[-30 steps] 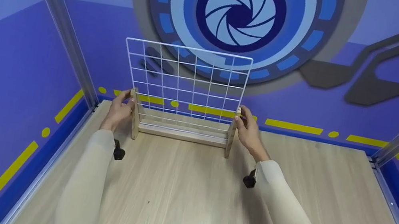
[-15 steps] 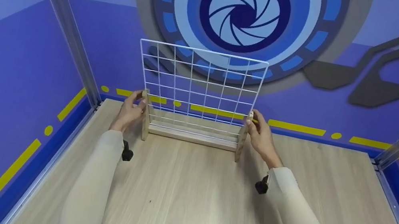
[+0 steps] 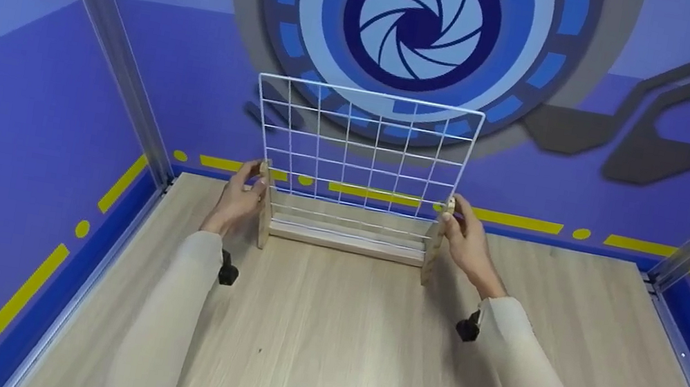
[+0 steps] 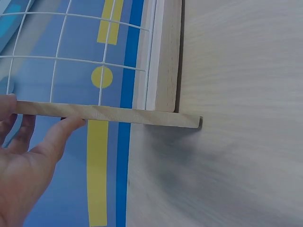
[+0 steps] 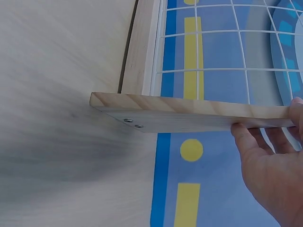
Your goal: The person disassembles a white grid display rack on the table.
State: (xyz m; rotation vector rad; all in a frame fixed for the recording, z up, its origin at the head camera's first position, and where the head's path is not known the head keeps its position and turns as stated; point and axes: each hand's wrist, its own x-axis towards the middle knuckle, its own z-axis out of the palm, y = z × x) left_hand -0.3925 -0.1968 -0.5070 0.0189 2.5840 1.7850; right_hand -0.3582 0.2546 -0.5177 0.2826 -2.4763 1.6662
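Observation:
A white wire grid panel (image 3: 372, 94) stands upright in a wooden stand, which has a board on each side and a crossbar (image 3: 347, 244) low between them. My left hand (image 3: 236, 200) grips the left side board (image 4: 109, 113) near its top, thumb on the outer face and fingertips behind. On the opposite side, my right hand (image 3: 469, 246) holds the upper part of the right side board (image 5: 189, 106) between thumb and fingers. Two screw heads (image 5: 128, 120) show low on that board's outer face. Whether the stand's feet touch the table cannot be told.
The wood-grain table (image 3: 317, 357) ends at a blue wall (image 3: 149, 63) with yellow marks just behind the stand. Metal posts (image 3: 98, 33) rise at the back corners. Black wrist devices (image 3: 468, 328) hang below both sleeves.
Both hands have moved to the right together, carrying or sliding the stand and its grid panel along the table. Their hold on the side boards looks the same.

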